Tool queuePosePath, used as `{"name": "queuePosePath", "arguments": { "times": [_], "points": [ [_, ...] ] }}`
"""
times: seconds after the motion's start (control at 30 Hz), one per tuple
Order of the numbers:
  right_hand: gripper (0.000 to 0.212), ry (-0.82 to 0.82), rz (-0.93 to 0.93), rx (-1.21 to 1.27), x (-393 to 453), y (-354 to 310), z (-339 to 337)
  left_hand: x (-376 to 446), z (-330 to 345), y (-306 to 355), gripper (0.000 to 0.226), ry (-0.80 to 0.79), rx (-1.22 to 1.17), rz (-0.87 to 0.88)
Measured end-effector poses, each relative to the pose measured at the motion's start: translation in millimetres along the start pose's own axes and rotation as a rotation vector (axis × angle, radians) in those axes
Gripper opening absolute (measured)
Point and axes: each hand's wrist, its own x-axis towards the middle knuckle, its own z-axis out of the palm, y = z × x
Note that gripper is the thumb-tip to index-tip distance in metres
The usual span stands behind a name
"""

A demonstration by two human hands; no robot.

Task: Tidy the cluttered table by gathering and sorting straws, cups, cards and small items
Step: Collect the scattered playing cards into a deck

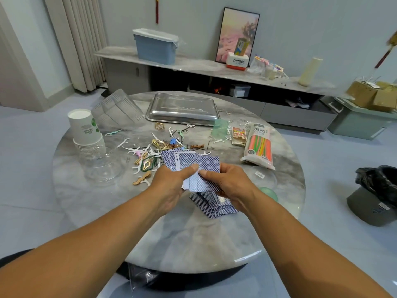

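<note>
Blue-backed playing cards (199,168) are gripped in a fan by the left hand (171,183) and right hand (227,181) above the marble bench (193,239), where more cards (212,204) are scattered beneath.

Both bare forearms enter from the lower edge, the left from 7 o'clock and the right from 5 o'clock, and converge toward the centre of the view. Left hand (171,186): back of the hand turned up, thumb extended toward 2 o'clock and pressed flat on top of the held cards (199,168); its remaining fingers lie beneath the fan and are hidden. Right hand (229,183): back of the hand up, thumb pointing toward 10 o'clock, its tip pinching the near edge of the same cards; its fingers curl underneath. The two thumb tips lie just beside each other. Both wrists are nearly straight, raised above the table (193,239).
</note>
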Motion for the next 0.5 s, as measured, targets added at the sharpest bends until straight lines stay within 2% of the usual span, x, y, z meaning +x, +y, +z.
{"name": "queuePosePath", "arguments": {
  "times": [0.17, 0.37, 0.43, 0.5],
  "points": [
    [0.015, 0.055, 0.030, -0.006, 4.8, 1.6, -4.3, 2.9, 0.2, -0.2, 0.022, 0.034, -0.007, -0.034],
    [0.018, -0.040, 0.016, 0.061, 3.7, 0.4, 0.3, 3.6, -2.8, -2.0, 0.032, 0.031, 0.040, 0.026],
    [0.027, 0.059, 0.022, 0.112, 5.5, 0.9, -2.1, 7.1, -3.7, -3.1, 0.024, 0.104, 0.016, 0.002],
    [0.041, 0.188, 0.033, 0.033, 9.1, 4.7, -9.7, 10.5, -5.6, -0.8, 0.013, 0.152, -0.043, -0.057]
  ]
}}
